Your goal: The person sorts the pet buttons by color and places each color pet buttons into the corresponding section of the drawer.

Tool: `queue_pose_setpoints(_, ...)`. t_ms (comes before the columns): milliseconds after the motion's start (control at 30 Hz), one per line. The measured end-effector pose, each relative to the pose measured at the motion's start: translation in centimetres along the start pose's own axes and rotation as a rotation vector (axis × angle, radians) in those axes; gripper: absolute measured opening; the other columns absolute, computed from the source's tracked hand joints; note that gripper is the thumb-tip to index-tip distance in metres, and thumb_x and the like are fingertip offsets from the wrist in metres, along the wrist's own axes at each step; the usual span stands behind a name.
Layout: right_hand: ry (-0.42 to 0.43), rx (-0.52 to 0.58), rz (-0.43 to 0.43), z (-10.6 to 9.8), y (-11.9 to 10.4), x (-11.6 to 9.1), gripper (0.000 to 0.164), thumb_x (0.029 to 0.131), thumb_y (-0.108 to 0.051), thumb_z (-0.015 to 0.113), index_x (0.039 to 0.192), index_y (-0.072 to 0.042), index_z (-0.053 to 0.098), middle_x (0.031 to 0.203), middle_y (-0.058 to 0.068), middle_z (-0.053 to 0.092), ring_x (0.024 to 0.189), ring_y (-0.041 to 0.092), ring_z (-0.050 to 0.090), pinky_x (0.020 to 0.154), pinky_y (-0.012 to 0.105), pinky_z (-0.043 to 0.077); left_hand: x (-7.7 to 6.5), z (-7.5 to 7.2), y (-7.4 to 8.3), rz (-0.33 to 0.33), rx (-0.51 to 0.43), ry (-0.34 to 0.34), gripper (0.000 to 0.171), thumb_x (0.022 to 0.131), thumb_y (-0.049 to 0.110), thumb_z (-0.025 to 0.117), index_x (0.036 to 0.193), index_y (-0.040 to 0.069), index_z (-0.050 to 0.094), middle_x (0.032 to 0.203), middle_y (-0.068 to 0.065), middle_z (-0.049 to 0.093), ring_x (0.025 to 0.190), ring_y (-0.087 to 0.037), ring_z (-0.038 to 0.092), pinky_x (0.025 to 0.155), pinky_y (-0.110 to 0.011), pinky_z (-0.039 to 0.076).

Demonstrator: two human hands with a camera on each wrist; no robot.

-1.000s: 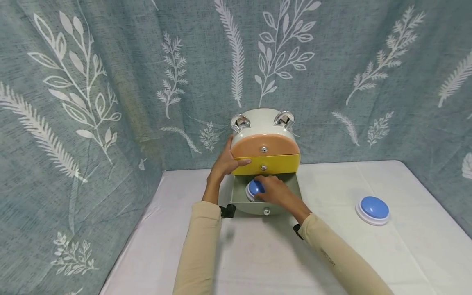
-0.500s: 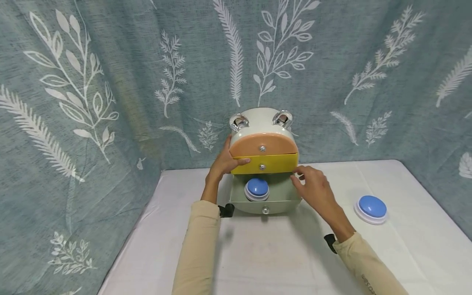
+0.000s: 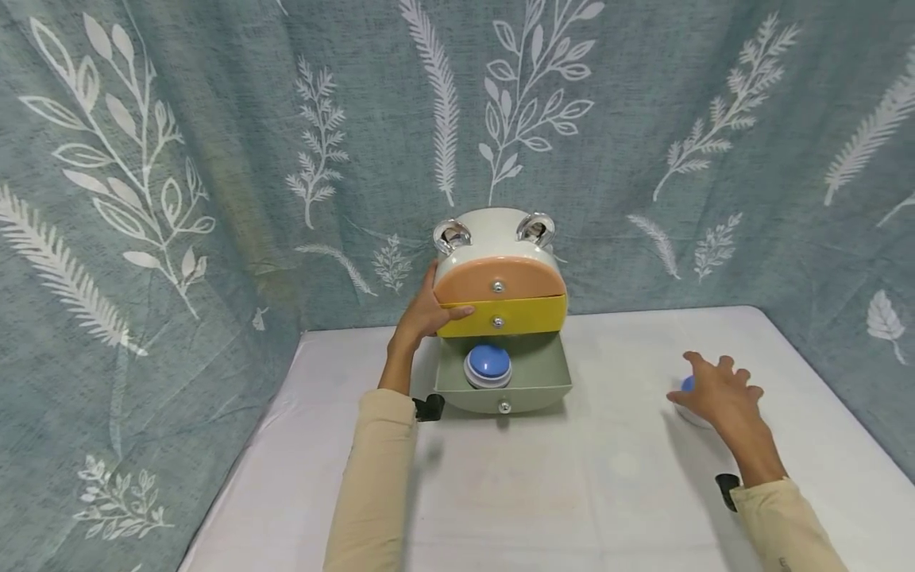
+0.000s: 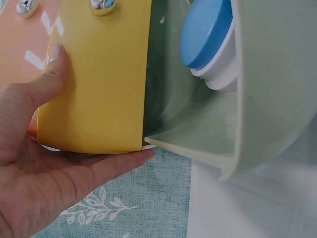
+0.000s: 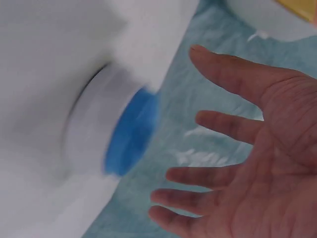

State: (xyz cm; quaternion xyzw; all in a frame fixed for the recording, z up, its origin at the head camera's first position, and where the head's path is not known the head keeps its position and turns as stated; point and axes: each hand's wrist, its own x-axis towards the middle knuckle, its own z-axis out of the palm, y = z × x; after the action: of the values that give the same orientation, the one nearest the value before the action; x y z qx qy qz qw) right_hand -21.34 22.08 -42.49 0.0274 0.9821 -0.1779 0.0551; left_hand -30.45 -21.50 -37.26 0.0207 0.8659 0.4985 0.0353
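Note:
A small frog-shaped chest of drawers [image 3: 493, 230] stands upright with its bottom green drawer [image 3: 539, 361] pulled out. My left hand [image 3: 422, 311] grips its left side; the thumb lies on the front of the yellow drawer [image 4: 101, 84], with the fingers along the side wall. Inside the green drawer sits a blue push button [image 3: 489, 361] on a round white base. Farther right, my right hand [image 3: 725, 395] hovers with fingers spread over a second blue push button [image 5: 131, 131] on the table. In the head view that hand covers most of it.
White cloth covers the table [image 3: 529, 492]. A blue-green curtain [image 3: 608, 143] with white leaf prints hangs behind and along the sides. Above the yellow drawer, the orange drawer [image 3: 529, 278] is closed.
My right hand has let go of the button in the green drawer, drawn out and moved right, over to the second button. The left hand keeps its place on the chest.

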Motion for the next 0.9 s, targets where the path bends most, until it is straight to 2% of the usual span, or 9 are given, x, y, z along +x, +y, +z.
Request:
queue_pose_setpoints(100, -0.071, 0.019, 0.020, 0.1, 1.6, 0.0, 0.084, 0.089, -0.029, 0.079, 0.149, 0.009, 0.033, 0.131, 0.055, 0.034, 0.120, 0.077, 0.037, 0.094, 0.084, 0.037, -0.1, -0.2, -0.1, 0.000, 0.007, 0.011, 0.117, 0.091, 0.030, 0.082, 0.170, 0.029, -0.005, 0.153, -0.026, 0.048, 0.118, -0.036, 0.056, 0.069, -0.032, 0.044)
queue_pose_setpoints(233, -0.092, 0.024, -0.013, 0.8, 2.7, 0.0, 0.083, 0.089, -0.026, 0.080, 0.146, 0.014, 0.035, 0.125, 0.053, 0.044, 0.113, 0.072, 0.049, 0.090, 0.078, 0.047, -0.2, -0.3, 0.0, 0.001, 0.007, 0.015, 0.117, 0.090, 0.029, 0.082, 0.170, 0.027, -0.004, 0.153, -0.025, 0.048, 0.121, -0.035, 0.055, 0.072, -0.031, 0.045)
queue_pose_setpoints(333, -0.054, 0.018, -0.037, 1.2, 2.9, 0.1, 0.077, 0.091, -0.023, 0.078, 0.143, 0.016, 0.038, 0.122, 0.053, 0.048, 0.108, 0.070, 0.054, 0.085, 0.074, 0.051, -0.1, -0.3, 0.0, -0.002, 0.001, 0.013, 0.118, 0.090, 0.029, 0.082, 0.170, 0.028, -0.005, 0.153, -0.026, 0.047, 0.117, -0.035, 0.056, 0.067, -0.031, 0.044)
queue_pose_setpoints(467, 0.003, 0.016, -0.041, 1.4, 2.8, 0.2, 0.071, 0.092, -0.020, 0.076, 0.141, 0.017, 0.041, 0.120, 0.055, 0.049, 0.105, 0.071, 0.053, 0.082, 0.074, 0.051, 0.0, -0.2, 0.1, -0.005, 0.000, 0.012, 0.118, 0.090, 0.030, 0.082, 0.170, 0.029, -0.005, 0.152, -0.026, 0.048, 0.111, -0.034, 0.056, 0.061, -0.031, 0.042)
queue_pose_setpoints(567, 0.025, 0.025, -0.039, 1.3, 2.7, 0.2, 0.068, 0.091, -0.018, 0.075, 0.140, 0.017, 0.042, 0.120, 0.055, 0.049, 0.106, 0.071, 0.052, 0.083, 0.074, 0.049, 0.0, -0.1, 0.1, -0.008, 0.003, 0.014, 0.118, 0.090, 0.030, 0.082, 0.170, 0.030, -0.005, 0.152, -0.025, 0.048, 0.111, -0.033, 0.055, 0.062, -0.032, 0.042)
queue_pose_setpoints(733, 0.138, 0.069, -0.098, 1.0, 1.2, -0.5, 0.064, 0.087, -0.018, 0.079, 0.135, 0.014, 0.051, 0.121, 0.052, 0.055, 0.104, 0.069, 0.054, 0.083, 0.075, 0.049, 0.0, 0.0, 0.0, -0.017, 0.008, 0.010, 0.118, 0.090, 0.030, 0.082, 0.169, 0.031, -0.005, 0.152, -0.025, 0.048, 0.115, -0.034, 0.055, 0.067, -0.032, 0.045)
queue_pose_setpoints(833, 0.215, 0.120, -0.176, 0.4, -1.0, -1.2, 0.064, 0.084, -0.019, 0.084, 0.133, 0.012, 0.057, 0.123, 0.047, 0.061, 0.106, 0.067, 0.058, 0.087, 0.074, 0.051, 0.1, 0.0, 0.0, -0.010, 0.013, 0.009, 0.117, 0.091, 0.031, 0.082, 0.169, 0.030, -0.005, 0.152, -0.025, 0.048, 0.113, -0.034, 0.056, 0.066, -0.032, 0.045)
queue_pose_setpoints(900, 0.226, 0.150, -0.221, -0.2, -3.0, -1.6, 0.066, 0.082, -0.020, 0.086, 0.133, 0.010, 0.059, 0.124, 0.045, 0.063, 0.110, 0.065, 0.061, 0.090, 0.074, 0.051, 0.0, 0.1, 0.0, 0.000, 0.009, 0.012, 0.117, 0.091, 0.030, 0.082, 0.170, 0.030, -0.004, 0.150, -0.025, 0.049, 0.113, -0.034, 0.056, 0.066, -0.032, 0.044)
